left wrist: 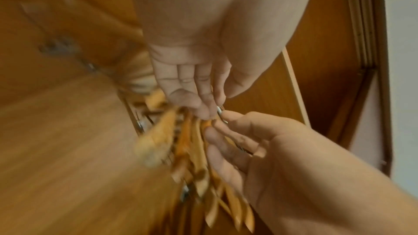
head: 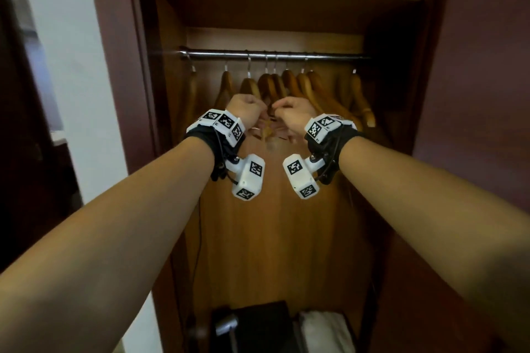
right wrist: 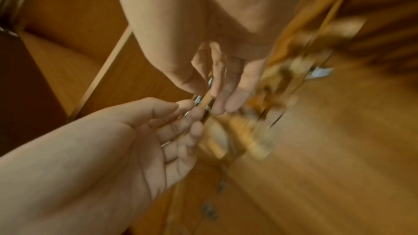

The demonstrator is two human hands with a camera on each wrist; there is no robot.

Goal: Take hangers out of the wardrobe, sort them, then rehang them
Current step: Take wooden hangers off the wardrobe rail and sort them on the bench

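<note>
Wooden hangers (head: 289,86) hanging by metal hooks from the steel rail (head: 272,54) just above and beyond both hands, a spread row from left to right inside the wardrobe (head: 172,94). Left hand (head: 247,110) raised in front of the row, wrist bent, fingertips (right wrist: 187,104) pinching a thin metal part of a hanger; exact part blurred. Right hand (head: 292,113) just beside, almost touching, fingers (left wrist: 203,96) curled down and pinching the same blurred metal piece from above. Both forearms stretched forward and up, converging at the middle of the row. White marker cubes (head: 248,178) strapped at each wrist, printed with black-and-white square codes; no legible writing. Below the hands, a dark box (head: 258,324) and folded white cloth (head: 327,329) on the wardrobe floor.
</note>
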